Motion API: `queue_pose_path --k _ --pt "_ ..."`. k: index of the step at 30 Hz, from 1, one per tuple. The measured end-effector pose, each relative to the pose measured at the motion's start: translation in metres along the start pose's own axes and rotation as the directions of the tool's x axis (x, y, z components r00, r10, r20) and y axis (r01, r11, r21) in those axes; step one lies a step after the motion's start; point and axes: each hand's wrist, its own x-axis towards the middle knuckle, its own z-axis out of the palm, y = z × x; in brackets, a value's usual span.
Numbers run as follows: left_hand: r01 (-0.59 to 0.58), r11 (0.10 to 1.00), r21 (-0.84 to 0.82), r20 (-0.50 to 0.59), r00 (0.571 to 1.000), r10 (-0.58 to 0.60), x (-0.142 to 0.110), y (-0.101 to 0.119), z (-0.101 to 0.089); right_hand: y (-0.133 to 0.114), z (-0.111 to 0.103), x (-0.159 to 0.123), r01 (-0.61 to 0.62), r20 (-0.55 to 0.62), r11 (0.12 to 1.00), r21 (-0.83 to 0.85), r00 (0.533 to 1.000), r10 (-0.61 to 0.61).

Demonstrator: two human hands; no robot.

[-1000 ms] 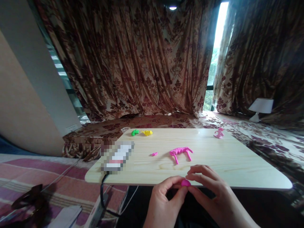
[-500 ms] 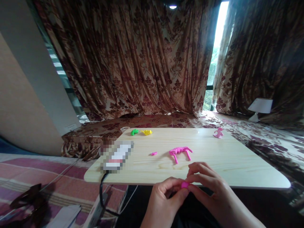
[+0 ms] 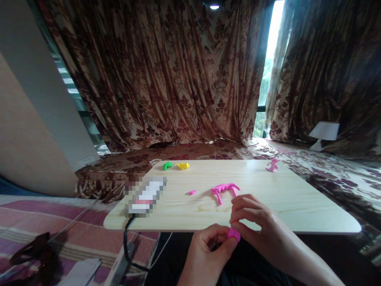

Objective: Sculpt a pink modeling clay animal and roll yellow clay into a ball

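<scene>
A small lump of bright pink modelling clay [image 3: 234, 234] is pinched between the thumb and forefinger of my left hand [image 3: 208, 250], just past the table's near edge. My right hand [image 3: 256, 222] has its thumb and fingertips closed at the top of the same lump. Beyond my hands lies a pink clay figure [image 3: 224, 188] with a long body and thin legs; my right fingers hide part of one leg. Left of it rests a tiny pink clay piece [image 3: 192, 192].
On the pale wooden table [image 3: 268, 198] are a green clay piece [image 3: 167, 165], a yellow clay piece [image 3: 182, 166], a pink figure [image 3: 272, 165] at back right, and a blurred-out device [image 3: 147, 196] with a black cable [image 3: 126, 242]. A white lamp [image 3: 324, 132] stands beyond.
My right hand has risen slightly, its fingertips now at the top of the pink clay. More of the lump shows below them. The pieces on the table stay in place.
</scene>
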Motion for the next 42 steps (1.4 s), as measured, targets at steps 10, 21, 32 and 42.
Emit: queue_pose_path --k 10,21,32,42 --pt "0.027 0.994 -0.109 0.008 1.000 -0.026 -0.001 -0.002 0.002 0.003 -0.005 0.002 -0.028 0.032 0.997 0.076 0.999 0.026" --pt "0.013 0.962 -0.273 -0.093 0.995 -0.040 0.001 -0.009 0.002 0.000 0.005 -0.004 -0.083 -0.120 0.994 0.071 0.989 0.091" --pt "-0.032 0.982 -0.188 -0.111 0.994 0.011 -0.007 0.009 0.003 0.002 0.017 -0.014 -0.078 -0.145 0.993 0.083 0.985 0.089" --pt "-0.047 0.981 -0.188 -0.132 0.991 0.022 -0.006 0.009 0.005 0.002 0.021 -0.016 -0.018 -0.224 0.995 0.102 0.974 0.041"
